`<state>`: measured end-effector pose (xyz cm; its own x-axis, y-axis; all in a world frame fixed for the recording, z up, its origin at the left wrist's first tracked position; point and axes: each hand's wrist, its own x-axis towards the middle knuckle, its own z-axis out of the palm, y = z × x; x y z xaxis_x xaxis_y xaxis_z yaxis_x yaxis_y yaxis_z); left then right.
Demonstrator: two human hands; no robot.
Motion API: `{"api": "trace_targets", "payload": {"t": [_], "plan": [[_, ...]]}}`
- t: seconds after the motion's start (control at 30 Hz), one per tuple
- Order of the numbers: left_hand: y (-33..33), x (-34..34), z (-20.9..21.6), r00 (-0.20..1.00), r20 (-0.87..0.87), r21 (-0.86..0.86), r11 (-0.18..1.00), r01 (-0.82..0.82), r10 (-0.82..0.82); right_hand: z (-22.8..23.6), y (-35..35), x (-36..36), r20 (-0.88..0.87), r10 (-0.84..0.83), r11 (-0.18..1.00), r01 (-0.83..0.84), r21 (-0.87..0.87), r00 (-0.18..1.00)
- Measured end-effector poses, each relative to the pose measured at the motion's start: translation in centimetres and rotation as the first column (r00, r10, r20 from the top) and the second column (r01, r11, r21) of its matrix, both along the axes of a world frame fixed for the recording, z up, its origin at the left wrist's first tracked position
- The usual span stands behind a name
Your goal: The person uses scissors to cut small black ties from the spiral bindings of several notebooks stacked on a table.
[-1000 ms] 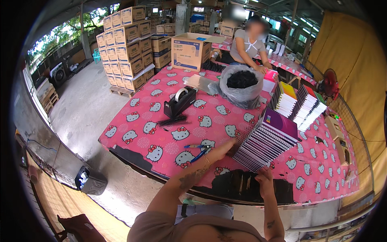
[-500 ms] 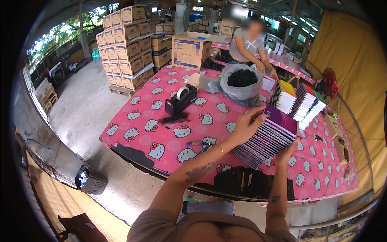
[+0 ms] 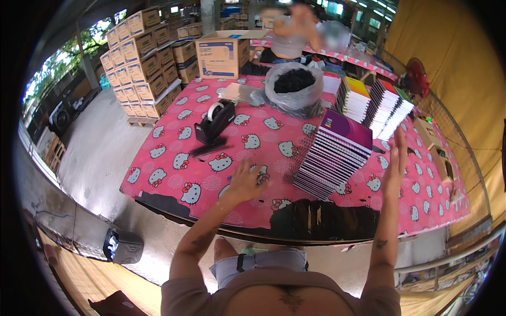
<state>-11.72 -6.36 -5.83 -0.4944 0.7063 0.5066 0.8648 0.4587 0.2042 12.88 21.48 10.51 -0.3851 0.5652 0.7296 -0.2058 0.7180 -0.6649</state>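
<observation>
A tall stack of spiral-bound notebooks with a purple top cover stands on the pink patterned table, between my hands and touched by neither. My left hand is low over the table to the left of the stack, its fingers stretched out; it partly hides a blue pen beside the fingertips. To the right of the stack, my right hand is raised, open, with the fingers pointing away from me. More notebook stacks with yellow, red and green covers stand behind.
A black tape dispenser sits left of centre, with loose black spiral coils beside it. Behind are a plastic bag of black coils and an open carton. A co-worker stands across the table.
Both hands have let go of the notebook stack, which now rests on the table. My left hand has moved left toward the pen; my right has moved right. The co-worker's hands have risen.
</observation>
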Motion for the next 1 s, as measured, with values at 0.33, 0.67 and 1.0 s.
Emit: {"api": "trace_targets", "payload": {"t": [0.33,0.67,1.0], "plan": [[-0.9,-0.4,2.2,0.190,0.912,0.406,0.861,-0.305,-0.363,8.8,-3.6,-9.7,0.713,0.024,0.495,-0.628,0.601,0.701],[5.6,9.0,12.7,-0.041,0.740,0.673,0.738,0.054,-0.671,10.1,-2.3,-14.2,0.927,0.179,0.688,-0.716,0.121,0.329],[8.0,8.2,13.5,-0.098,0.708,0.694,0.715,-0.088,-0.699,10.7,-3.3,-15.0,0.910,0.007,0.623,-0.714,0.320,0.414]]}}
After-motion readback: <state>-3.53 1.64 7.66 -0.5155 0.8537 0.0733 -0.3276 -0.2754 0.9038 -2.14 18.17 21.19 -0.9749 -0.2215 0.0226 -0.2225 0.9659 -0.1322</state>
